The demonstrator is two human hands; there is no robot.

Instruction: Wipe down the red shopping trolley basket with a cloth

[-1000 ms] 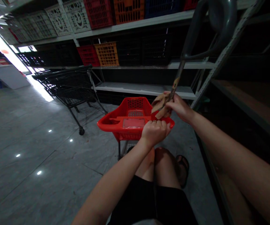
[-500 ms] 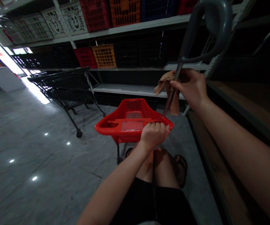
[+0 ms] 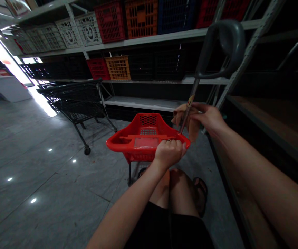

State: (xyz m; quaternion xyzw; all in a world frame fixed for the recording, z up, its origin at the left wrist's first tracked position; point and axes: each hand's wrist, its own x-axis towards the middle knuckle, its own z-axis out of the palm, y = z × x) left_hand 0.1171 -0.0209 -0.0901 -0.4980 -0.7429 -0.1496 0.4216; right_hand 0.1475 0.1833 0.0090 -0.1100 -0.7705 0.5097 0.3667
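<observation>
A small red plastic shopping cart (image 3: 145, 142) stands in front of my knees. My left hand (image 3: 170, 152) is closed round the right part of its front rim, a ring on one finger. From the cart's right corner a metal pole (image 3: 194, 86) rises at a slant to a grey looped handle (image 3: 202, 55). My right hand (image 3: 209, 117) pinches a tan cloth (image 3: 194, 128) that is wrapped about the pole's lower part, with one end hanging down. A small label shows on the pole just above the cloth.
A black shopping cart (image 3: 71, 100) stands on the grey tiled floor (image 3: 47, 173) to the left. Behind is a metal shelf rack (image 3: 149, 41) with red, orange (image 3: 141, 19), white (image 3: 88, 29) and dark crates. A low wooden shelf (image 3: 273, 117) runs along the right.
My right hand has slid down the pole with the tan cloth, from just below the handle towards the cart rim. My left hand keeps its hold on the rim.
</observation>
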